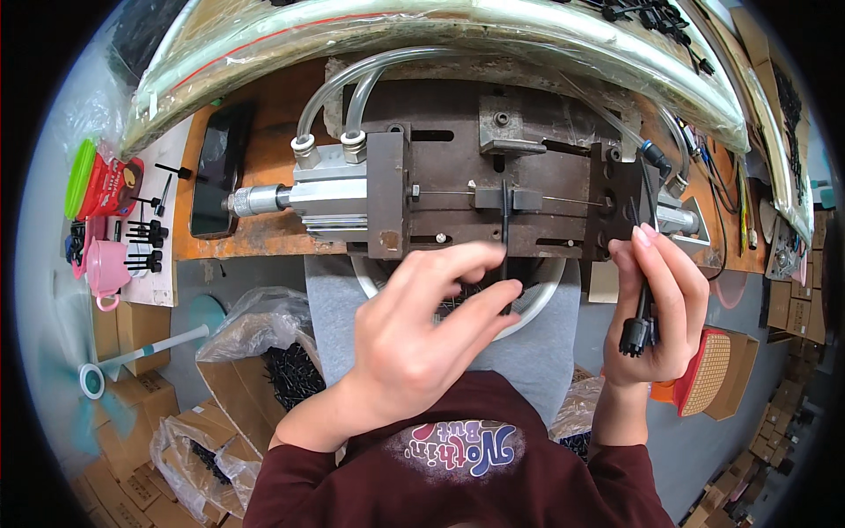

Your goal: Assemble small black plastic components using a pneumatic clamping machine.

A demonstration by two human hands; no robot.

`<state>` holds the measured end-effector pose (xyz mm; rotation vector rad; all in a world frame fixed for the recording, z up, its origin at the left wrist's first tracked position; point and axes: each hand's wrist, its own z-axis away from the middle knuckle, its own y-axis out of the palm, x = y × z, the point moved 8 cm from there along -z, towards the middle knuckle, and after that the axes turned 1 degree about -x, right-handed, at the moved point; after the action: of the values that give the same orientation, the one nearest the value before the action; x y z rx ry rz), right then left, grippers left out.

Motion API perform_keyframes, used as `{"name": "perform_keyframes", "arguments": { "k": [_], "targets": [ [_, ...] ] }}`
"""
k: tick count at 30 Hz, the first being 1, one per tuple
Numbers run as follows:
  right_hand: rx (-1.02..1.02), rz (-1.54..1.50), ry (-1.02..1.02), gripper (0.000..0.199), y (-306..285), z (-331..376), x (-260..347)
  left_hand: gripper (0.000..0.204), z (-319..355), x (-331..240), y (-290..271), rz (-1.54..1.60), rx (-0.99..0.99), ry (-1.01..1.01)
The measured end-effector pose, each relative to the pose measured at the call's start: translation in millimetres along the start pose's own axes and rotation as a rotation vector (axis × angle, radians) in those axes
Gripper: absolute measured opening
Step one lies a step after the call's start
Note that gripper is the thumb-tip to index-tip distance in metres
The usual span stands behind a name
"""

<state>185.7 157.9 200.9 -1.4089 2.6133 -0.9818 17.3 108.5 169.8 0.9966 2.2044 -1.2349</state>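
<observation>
My left hand [422,321] is in front of the metal fixture, thumb and index finger closed at the near end of a thin black rod [506,216]. The far part of that rod lies across a small grey block [525,201] at the fixture's middle, between two thin metal pins. To the right, my right hand [664,304] is closed around one or more black rods with toothed heads [635,336], the heads hanging down near the palm. How many rods it holds is hard to tell.
An air cylinder [330,194] with clear hoses is mounted left of the fixture plate [458,114]. A phone [220,167] lies on the wooden bench at left, near black parts and a pink cup [107,268]. A white-rimmed bowl [550,295] sits on my lap. Boxes of black parts stand below.
</observation>
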Motion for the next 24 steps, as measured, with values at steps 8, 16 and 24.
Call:
{"name": "perform_keyframes", "arguments": {
  "k": [8, 16, 24],
  "targets": [
    [0.026, -0.315, 0.097, 0.039, 0, 15, -12, 0.029, -11, -1, 25, -0.298, 0.116, 0.12],
    [0.077, -0.149, 0.028, 0.039, -5, 14, -3, 0.028, -9, 8, 25, -0.241, 0.087, 0.11],
    [0.042, -0.086, -0.097, 0.038, -8, 16, 13, 0.039, -9, 11, 21, -0.069, 0.024, 0.081]
  ]
}}
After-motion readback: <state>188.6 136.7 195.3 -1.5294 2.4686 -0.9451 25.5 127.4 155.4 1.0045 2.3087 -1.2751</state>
